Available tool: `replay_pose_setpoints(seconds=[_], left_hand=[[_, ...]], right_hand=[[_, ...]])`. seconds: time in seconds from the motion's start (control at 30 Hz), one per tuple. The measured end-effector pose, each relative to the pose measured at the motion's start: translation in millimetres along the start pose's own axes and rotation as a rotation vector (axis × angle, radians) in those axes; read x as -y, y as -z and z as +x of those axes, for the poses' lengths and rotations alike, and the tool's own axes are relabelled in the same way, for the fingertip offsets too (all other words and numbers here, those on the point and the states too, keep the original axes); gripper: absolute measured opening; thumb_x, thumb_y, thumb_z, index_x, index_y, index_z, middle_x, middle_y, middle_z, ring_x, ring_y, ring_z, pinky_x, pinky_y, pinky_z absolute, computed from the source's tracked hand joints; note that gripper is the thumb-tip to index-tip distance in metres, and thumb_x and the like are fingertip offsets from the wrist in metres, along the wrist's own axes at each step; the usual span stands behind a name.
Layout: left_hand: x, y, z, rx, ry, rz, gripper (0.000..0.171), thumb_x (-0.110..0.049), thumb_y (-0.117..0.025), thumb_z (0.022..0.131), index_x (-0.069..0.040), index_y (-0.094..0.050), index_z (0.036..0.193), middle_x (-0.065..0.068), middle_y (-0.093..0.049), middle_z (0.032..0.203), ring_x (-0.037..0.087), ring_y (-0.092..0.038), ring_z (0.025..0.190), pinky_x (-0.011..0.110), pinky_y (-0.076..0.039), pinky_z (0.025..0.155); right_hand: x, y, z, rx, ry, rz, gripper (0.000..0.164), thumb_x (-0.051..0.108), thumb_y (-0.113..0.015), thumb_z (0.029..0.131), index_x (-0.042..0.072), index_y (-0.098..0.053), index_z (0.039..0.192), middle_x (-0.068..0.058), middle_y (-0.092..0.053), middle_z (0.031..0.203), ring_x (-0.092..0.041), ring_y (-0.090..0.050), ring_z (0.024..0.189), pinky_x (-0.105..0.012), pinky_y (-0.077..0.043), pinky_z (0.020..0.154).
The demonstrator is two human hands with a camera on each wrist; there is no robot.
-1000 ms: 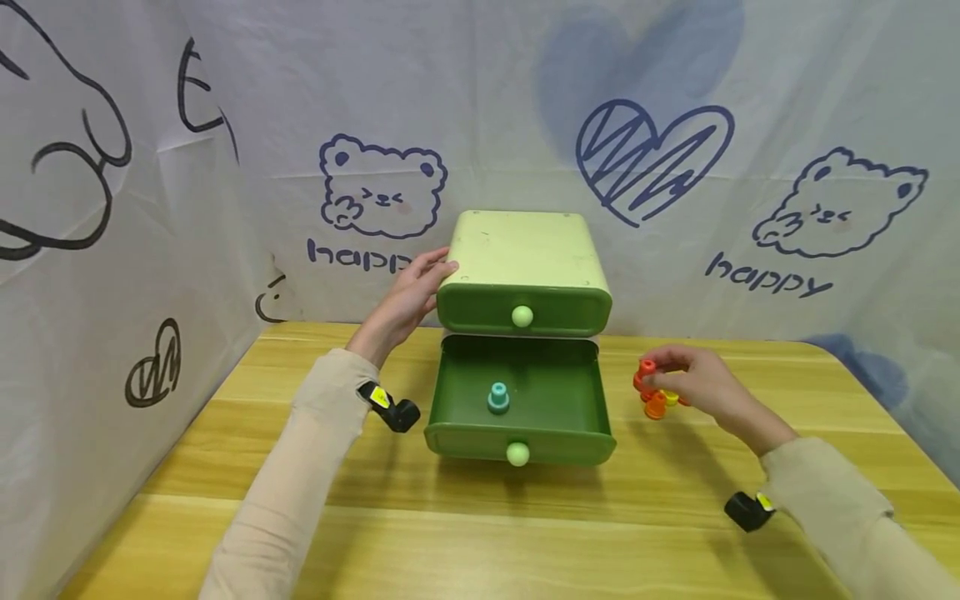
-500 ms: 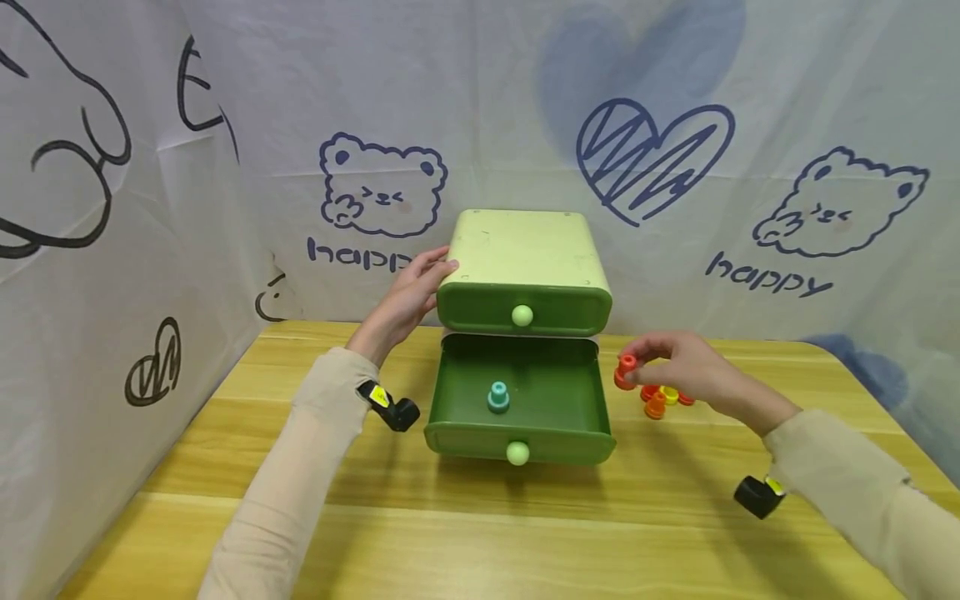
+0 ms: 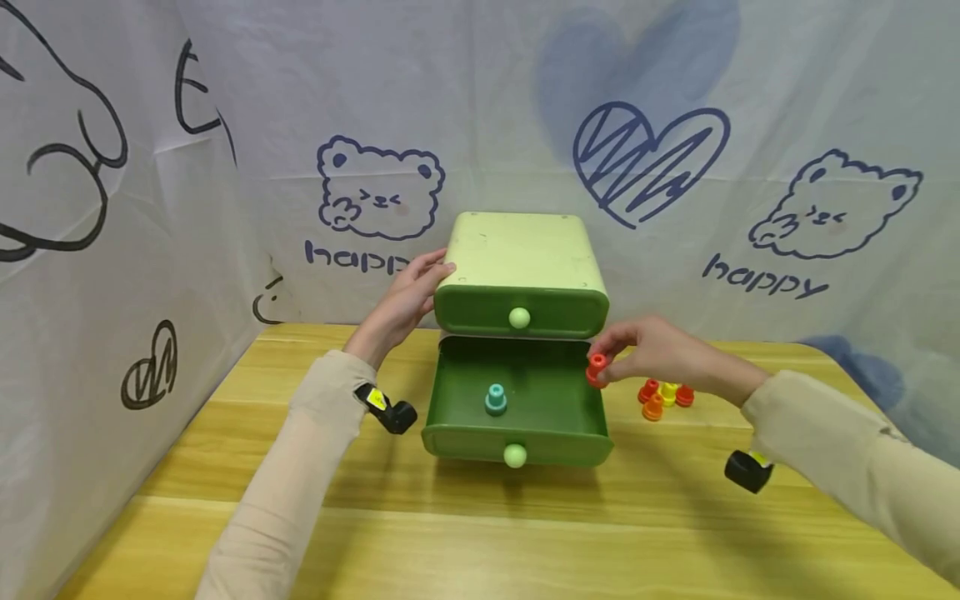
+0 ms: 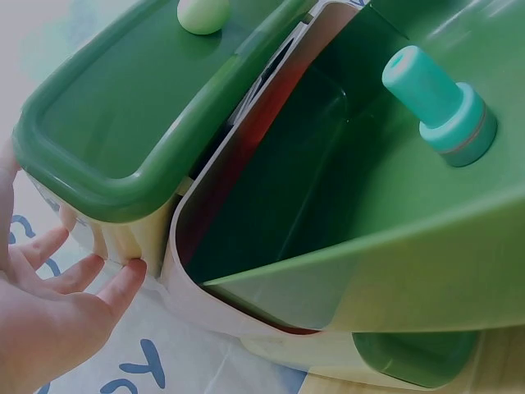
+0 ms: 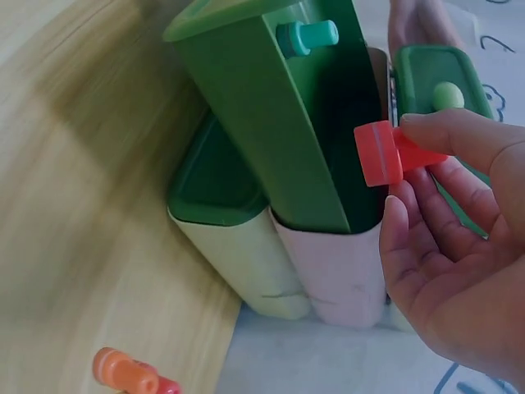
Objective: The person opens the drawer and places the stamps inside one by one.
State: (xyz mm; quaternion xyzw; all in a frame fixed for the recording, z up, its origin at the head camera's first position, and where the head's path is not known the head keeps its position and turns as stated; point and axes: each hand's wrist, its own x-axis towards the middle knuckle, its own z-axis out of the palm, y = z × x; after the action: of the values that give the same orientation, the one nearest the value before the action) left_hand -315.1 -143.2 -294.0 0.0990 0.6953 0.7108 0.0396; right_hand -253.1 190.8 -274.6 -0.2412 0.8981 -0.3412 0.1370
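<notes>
My right hand pinches a red toy stamp between thumb and fingers. It holds the stamp at the right side wall of the pulled-out green drawer; in the right wrist view the stamp's wide end points away from the palm. Inside that drawer a teal toy stamp stands upright, left of the middle. Against the left side of the small drawer cabinet lies my left hand, fingertips on its wall and top edge, as the left wrist view's fingers also show.
Right of the cabinet, several stamps stand close together on the wooden table: an orange stamp, a yellow stamp and red ones. The upper drawer is closed, as is a lower drawer. A printed cloth hangs behind.
My right hand has lifted the red stamp from the group on the table and carried it left to the open drawer's right side. The left hand stays where it was.
</notes>
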Motion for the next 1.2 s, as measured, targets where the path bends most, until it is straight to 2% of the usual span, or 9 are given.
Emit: replay_pose_setpoints(seconds=[0.33,0.57,0.7,0.87,1.2], left_hand=[[1.5,0.6,-0.2,0.000,0.003,0.002,0.061,-0.027,-0.053,0.099,-0.008,-0.029,0.150,0.015,-0.033,0.144,0.027,-0.039,0.130,0.038,-0.038,0.107],[2.9,0.6,0.7,0.001,-0.003,0.020,0.060,-0.028,-0.052,0.099,-0.008,-0.029,0.150,0.015,-0.034,0.144,0.027,-0.037,0.132,0.039,-0.036,0.108],[1.4,0.6,-0.4,-0.004,0.000,0.031,0.061,-0.028,-0.052,0.098,-0.008,-0.028,0.151,0.015,-0.033,0.145,0.027,-0.036,0.133,0.040,-0.035,0.109],[2.0,0.4,-0.9,-0.008,0.004,0.029,0.061,-0.029,-0.053,0.098,-0.008,-0.029,0.150,0.015,-0.034,0.145,0.027,-0.037,0.132,0.040,-0.035,0.109],[2.6,1.2,1.0,-0.012,-0.002,0.004,0.059,-0.027,-0.054,0.098,-0.008,-0.032,0.149,0.014,-0.036,0.143,0.026,-0.040,0.130,0.037,-0.038,0.107]], right_hand=[[24.9,-7.3,23.2,0.113,0.099,-0.073,0.016,0.008,-0.077,0.079,0.007,-0.070,0.094,0.000,-0.068,0.087,-0.019,-0.059,0.084,-0.032,-0.052,0.075],[30.2,-21.5,38.7,0.253,0.147,-0.108,0.014,0.002,-0.076,0.080,0.004,-0.068,0.091,0.001,-0.067,0.085,-0.014,-0.062,0.082,-0.027,-0.054,0.074],[30.4,-29.9,46.2,0.288,0.171,-0.130,0.015,-0.002,-0.075,0.078,0.004,-0.068,0.088,0.002,-0.066,0.082,-0.011,-0.061,0.079,-0.025,-0.054,0.071],[27.8,-37.6,52.5,0.300,0.131,-0.074,0.015,-0.004,-0.076,0.077,0.002,-0.068,0.088,0.000,-0.067,0.082,-0.012,-0.062,0.080,-0.025,-0.054,0.072],[24.7,-47.3,64.0,0.269,0.051,0.068,0.021,-0.009,-0.076,0.075,-0.001,-0.069,0.093,-0.005,-0.069,0.085,-0.015,-0.063,0.081,-0.028,-0.056,0.073]])
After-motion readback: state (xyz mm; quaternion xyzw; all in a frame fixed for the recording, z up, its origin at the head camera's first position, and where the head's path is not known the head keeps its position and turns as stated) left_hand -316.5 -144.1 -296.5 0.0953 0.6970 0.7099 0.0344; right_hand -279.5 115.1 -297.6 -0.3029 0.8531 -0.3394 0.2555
